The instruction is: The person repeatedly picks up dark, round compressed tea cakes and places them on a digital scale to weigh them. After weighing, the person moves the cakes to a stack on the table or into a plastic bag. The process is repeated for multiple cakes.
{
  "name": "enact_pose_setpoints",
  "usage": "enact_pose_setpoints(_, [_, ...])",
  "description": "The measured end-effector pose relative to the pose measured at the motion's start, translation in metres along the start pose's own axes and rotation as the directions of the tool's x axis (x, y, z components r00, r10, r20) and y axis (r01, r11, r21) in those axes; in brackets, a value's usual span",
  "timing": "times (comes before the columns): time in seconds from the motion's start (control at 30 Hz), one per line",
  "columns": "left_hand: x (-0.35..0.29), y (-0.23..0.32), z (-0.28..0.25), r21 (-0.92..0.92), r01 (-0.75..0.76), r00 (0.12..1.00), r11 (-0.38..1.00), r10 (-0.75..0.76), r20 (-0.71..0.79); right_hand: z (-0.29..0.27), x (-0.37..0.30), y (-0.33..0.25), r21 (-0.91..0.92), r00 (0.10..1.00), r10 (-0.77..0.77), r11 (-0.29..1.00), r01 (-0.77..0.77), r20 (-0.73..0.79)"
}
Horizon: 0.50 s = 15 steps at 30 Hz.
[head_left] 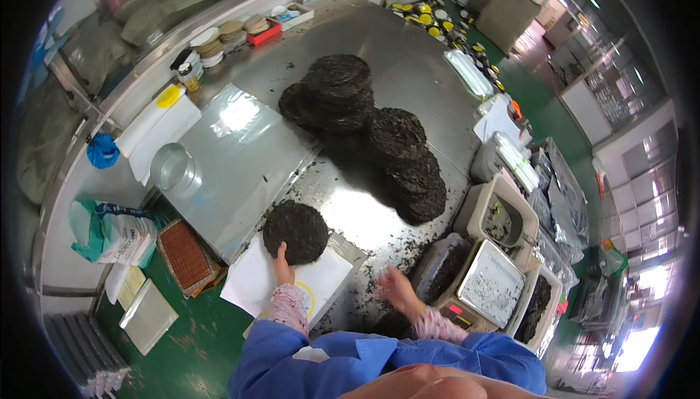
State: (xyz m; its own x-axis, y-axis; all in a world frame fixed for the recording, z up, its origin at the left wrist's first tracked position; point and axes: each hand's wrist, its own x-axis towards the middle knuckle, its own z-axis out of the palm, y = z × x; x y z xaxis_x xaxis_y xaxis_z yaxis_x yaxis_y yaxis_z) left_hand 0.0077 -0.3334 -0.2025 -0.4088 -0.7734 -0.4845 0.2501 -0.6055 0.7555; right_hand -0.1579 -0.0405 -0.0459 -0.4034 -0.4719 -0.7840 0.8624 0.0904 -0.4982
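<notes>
A flat, round, dark cake of pressed leaves (295, 232) lies over white paper sheets (251, 280) near the table's front edge. My left hand (284, 268) holds its lower edge, with the thumb on top and the other fingers hidden beneath. To the right, my right hand (399, 291) hovers apart from the cake, beside a tub of dark loose leaf (446, 271). Motion smears its fingers. Farther back, similar dark cakes stand in a tall stack (337, 82) and a leaning row (408, 162).
A scale with a metal plate (491, 282) stands at my right among beige bins (467, 202). A metal ring (173, 168) rests on a clear sheet (226, 144) at left. Paper discs (232, 32) and a red box (264, 33) line the back left edge. Dark crumbs litter the steel table.
</notes>
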Motion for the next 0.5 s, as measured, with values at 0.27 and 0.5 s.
enact_pose_setpoints(0.27, [-0.007, 0.137, 0.282, -0.305, 0.086, 0.900, 0.948, 0.057, 0.431, -0.116, -0.157, 0.126, 0.185, 0.951, 0.172, 0.975, -0.126, -0.258])
enact_pose_setpoints(0.5, [0.125, 0.115, 0.437, -0.158, 0.033, 0.904, 0.987, 0.038, 0.426, -0.061, -0.202, 0.093, -0.035, 0.977, -0.014, 0.999, 0.006, -0.213])
